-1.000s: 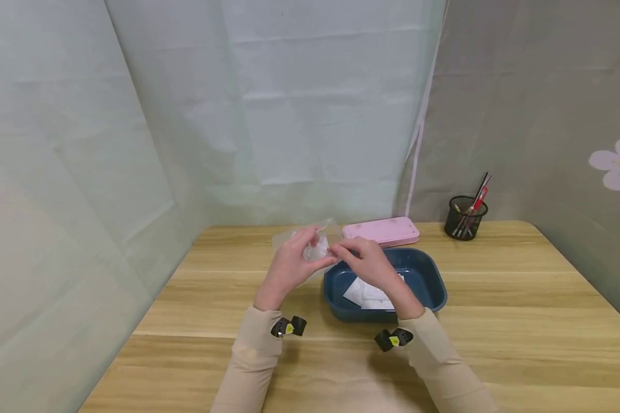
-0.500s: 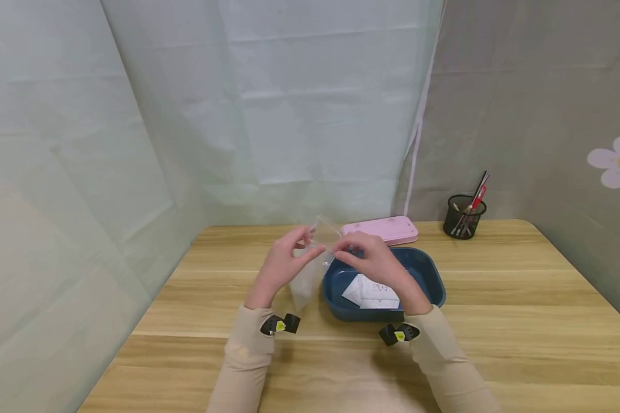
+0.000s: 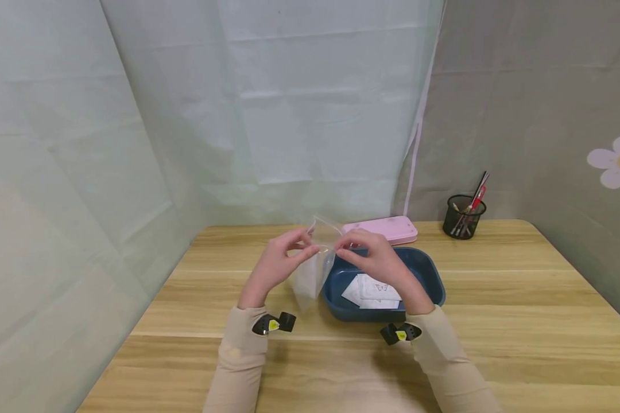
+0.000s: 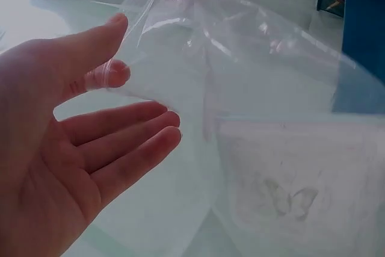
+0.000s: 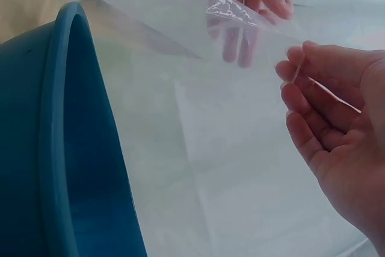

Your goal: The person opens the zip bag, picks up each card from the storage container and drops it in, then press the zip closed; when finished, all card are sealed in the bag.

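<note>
A clear plastic zip bag hangs between the two hands, left of the blue basin. My left hand holds one top corner with thumb and forefinger, its other fingers extended in the left wrist view. My right hand pinches the opposite corner between thumb and fingertips. The top edges stand slightly parted between the hands. Through the plastic, a white sheet with a butterfly print shows in the left wrist view.
The blue basin holds white paper cards, the top one printed with a butterfly. Behind it lies a pink pencil case. A black mesh pen cup with pens stands at the back right. Fabric curtains enclose the wooden table.
The bag has swung down from a flatter tilt and hangs below the hands. The hands have spread apart, the left moving left. The printed card in the basin is more exposed.
</note>
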`<state>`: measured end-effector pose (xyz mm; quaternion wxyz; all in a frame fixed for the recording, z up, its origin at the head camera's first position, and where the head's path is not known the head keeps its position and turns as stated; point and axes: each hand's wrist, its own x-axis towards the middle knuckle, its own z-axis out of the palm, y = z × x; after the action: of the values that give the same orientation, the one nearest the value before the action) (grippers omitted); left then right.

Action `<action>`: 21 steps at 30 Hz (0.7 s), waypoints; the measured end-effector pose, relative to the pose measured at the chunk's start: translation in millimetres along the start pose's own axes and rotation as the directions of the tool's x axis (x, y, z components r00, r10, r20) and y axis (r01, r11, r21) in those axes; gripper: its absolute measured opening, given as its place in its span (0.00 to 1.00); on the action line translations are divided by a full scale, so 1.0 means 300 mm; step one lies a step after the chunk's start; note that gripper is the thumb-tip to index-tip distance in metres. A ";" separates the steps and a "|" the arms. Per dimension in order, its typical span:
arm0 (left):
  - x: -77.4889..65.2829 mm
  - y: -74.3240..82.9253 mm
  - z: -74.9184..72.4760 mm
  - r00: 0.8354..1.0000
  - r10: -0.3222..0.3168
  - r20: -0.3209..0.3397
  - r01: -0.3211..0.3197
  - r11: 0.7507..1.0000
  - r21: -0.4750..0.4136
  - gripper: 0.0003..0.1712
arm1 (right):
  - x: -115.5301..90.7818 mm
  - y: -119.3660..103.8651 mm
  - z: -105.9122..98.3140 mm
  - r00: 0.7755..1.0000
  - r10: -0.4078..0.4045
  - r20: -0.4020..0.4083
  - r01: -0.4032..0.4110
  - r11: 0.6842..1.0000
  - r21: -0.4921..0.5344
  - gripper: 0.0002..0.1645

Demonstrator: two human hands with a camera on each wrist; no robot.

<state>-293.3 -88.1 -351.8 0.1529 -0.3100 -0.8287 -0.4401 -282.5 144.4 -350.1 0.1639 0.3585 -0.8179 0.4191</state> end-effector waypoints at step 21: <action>-0.007 0.000 -0.002 0.998 0.024 0.058 -0.028 0.997 0.074 0.05 | -0.001 0.026 -0.009 0.995 -0.087 0.049 0.090 0.993 -0.070 0.08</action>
<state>-291.8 -89.4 -352.5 0.1463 -0.3272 -0.8444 -0.3980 -287.9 149.8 -353.2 0.1762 0.3980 -0.8192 0.3734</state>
